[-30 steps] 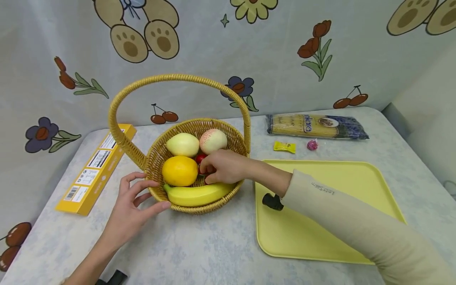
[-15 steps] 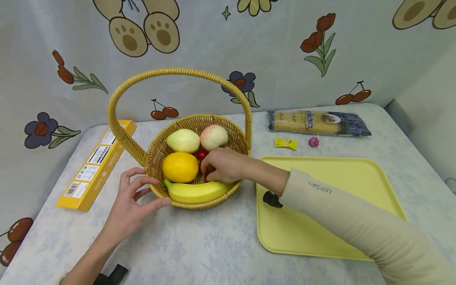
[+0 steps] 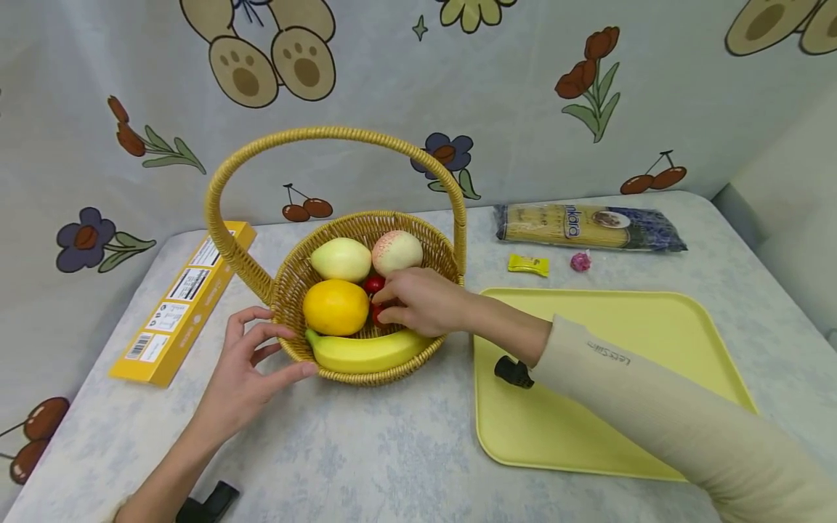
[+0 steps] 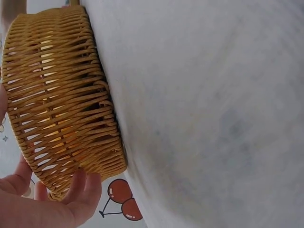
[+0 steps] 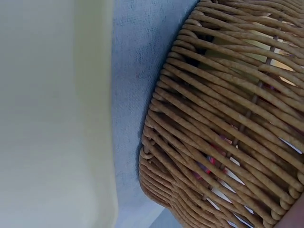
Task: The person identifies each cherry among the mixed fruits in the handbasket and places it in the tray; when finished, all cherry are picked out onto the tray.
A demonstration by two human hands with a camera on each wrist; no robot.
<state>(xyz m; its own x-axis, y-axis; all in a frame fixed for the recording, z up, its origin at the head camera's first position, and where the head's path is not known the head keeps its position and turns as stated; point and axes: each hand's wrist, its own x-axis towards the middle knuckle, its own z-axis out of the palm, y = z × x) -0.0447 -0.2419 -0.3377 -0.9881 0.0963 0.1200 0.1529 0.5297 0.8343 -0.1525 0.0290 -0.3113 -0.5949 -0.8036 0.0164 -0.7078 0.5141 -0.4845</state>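
Note:
A yellow wicker basket [image 3: 284, 319] with a tall handle stands on the table. My left hand [image 3: 245, 374] grips its near left rim; in the left wrist view, fingers [image 4: 85, 194] press against the woven side. My right hand [image 3: 428, 301] reaches inside with curled fingers, and thumb and forefinger pinch a small red fruit [image 3: 378, 314] that they partly cover. Another small red fruit [image 3: 374, 284] lies just behind. Around them lie a yellow lemon-like fruit [image 3: 336, 308], a banana [image 3: 366, 354], a pale green fruit [image 3: 341, 259] and a pinkish peach [image 3: 397, 251].
A yellow tray [image 3: 588, 443] lies on the right, beneath the right forearm. Behind it are a yellow-wrapped candy [image 3: 528, 265], a pink-wrapped candy [image 3: 580, 261] and a packet of noodles [image 3: 588, 226]. A long yellow box [image 3: 186, 305] lies left of the basket.
The right hand's fingertips have shifted slightly inside the basket, and more of the red fruit shows between them. The left hand stays at the rim. The head view has tilted a little.

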